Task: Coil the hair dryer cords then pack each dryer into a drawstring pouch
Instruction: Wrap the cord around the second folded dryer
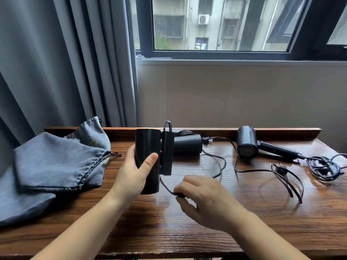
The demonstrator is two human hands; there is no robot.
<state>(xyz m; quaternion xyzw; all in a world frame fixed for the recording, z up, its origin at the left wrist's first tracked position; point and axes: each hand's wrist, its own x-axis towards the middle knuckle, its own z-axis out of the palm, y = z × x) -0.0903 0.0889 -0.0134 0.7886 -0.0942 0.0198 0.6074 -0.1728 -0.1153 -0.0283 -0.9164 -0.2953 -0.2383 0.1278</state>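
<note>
Above the desk (206, 231), the left grip (135, 171) curls round a folded black dryer (148, 147); the right grip (202, 196) pinches its cord (166, 186).

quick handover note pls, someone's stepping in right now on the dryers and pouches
Left hand grips the folded dryer upright above the table. Right hand pinches its cord near the tabletop; coiling has barely begun.
A second dryer lies behind it and a third dryer lies at the right, both with loose cords trailing.
The grey drawstring pouches are piled at the left.
Done: nothing packed. Left: coil all three cords, then bag each dryer.
</note>
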